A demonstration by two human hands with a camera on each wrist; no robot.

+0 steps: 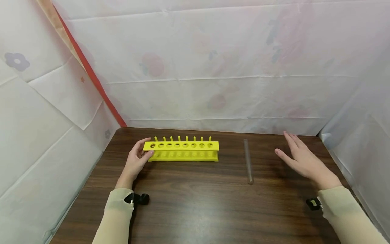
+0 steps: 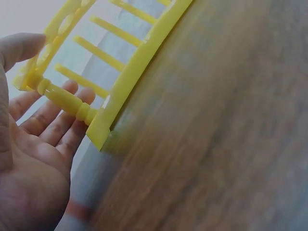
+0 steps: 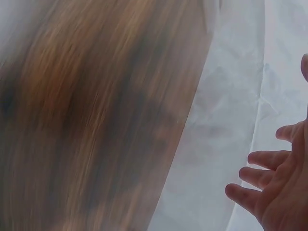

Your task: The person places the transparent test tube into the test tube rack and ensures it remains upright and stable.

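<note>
dark wood table [image 1: 195,210], yellow rack [image 1: 182,150], glass tube [image 1: 248,165]

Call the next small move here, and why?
Probably bring the right hand left and down onto the tube to pinch it. The tube lies flat on the table, untouched, right of the rack, whose holes all look empty. The right hand hovers open beside it, while the left hand steadies the rack's end.
</note>
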